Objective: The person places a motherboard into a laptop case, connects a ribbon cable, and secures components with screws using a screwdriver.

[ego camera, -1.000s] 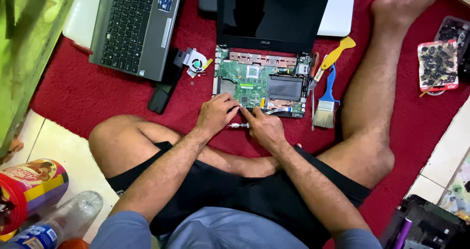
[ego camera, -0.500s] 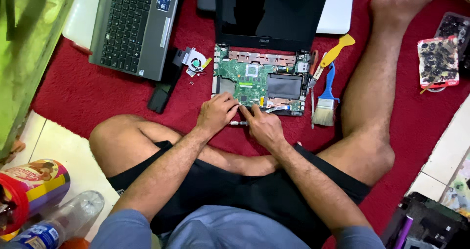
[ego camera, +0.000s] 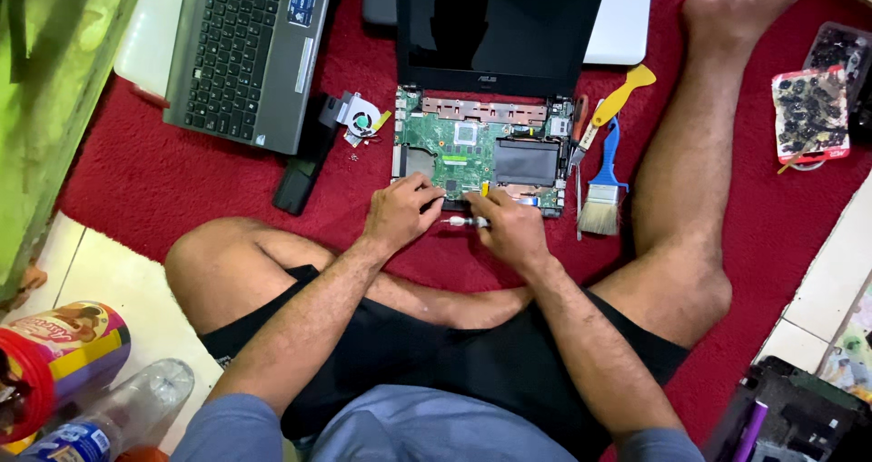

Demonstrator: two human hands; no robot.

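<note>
Hands meet at the near edge of the green bare laptop motherboard (ego camera: 472, 153) lying on the red carpet (ego camera: 163, 171). Left hand (ego camera: 400, 212) curls shut, fingertips pressing the board's front edge. Right hand (ego camera: 511, 228) grips a small silver-tipped screwdriver (ego camera: 465, 220) lying nearly flat. Doing this well probably means steadying the board and keeping the tip seated. Right of the board lies a blue-handled paintbrush (ego camera: 603, 189).
</note>
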